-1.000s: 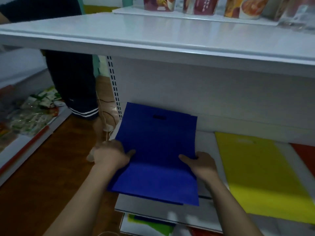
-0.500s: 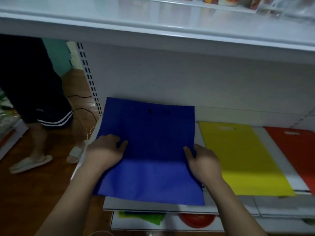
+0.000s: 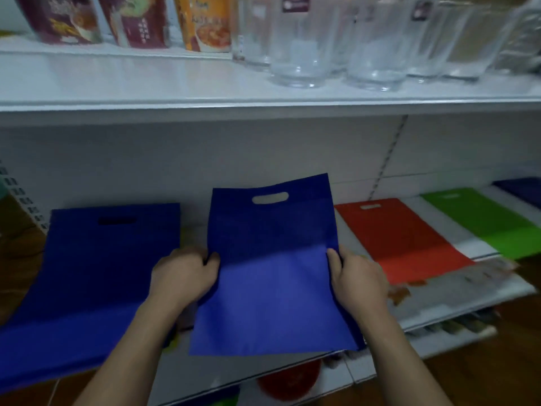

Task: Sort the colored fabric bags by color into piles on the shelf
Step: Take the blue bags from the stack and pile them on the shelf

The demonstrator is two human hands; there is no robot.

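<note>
Two hands hold one blue bag (image 3: pixel 272 273) by its side edges in the head view: the left hand (image 3: pixel 184 276) grips the left edge, the right hand (image 3: pixel 358 281) the right edge, fingers curled round the fabric. The bag hangs raised above the lower shelf (image 3: pixel 468 294), handle slot uppermost. A blue pile (image 3: pixel 87 276) lies just to its left; a red bag (image 3: pixel 401 238) and a green bag (image 3: pixel 486 218) lie to the right. Glasses (image 3: pixel 301 45) and food packets (image 3: pixel 134 19) stand on the upper shelf (image 3: pixel 146 83).
</note>
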